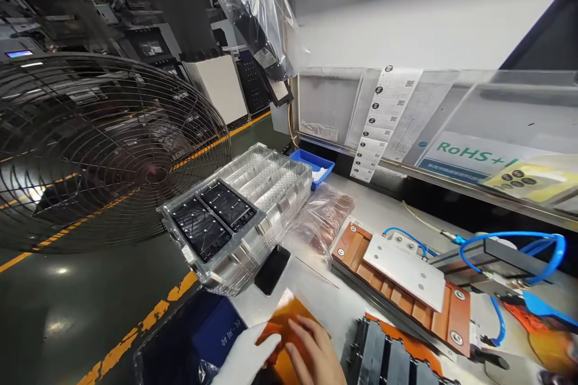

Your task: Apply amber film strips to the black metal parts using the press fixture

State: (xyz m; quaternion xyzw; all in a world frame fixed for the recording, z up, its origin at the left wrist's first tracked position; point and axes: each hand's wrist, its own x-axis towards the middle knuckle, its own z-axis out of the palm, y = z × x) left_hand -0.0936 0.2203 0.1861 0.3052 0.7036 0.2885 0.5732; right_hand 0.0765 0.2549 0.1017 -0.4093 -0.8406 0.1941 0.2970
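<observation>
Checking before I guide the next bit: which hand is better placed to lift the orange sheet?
Right, probably: the bare right hand has its fingers on the orange sheet, while the gloved left hand only meets its left edge, beside the dark blue packet.

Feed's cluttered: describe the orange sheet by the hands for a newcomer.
On the white bench beside the big floor fan, look between the dark blue package and the copper fixture. The orange sheet lies under the gloved left hand and bare right hand, unlike the orange piece beneath the black blocks.
</observation>
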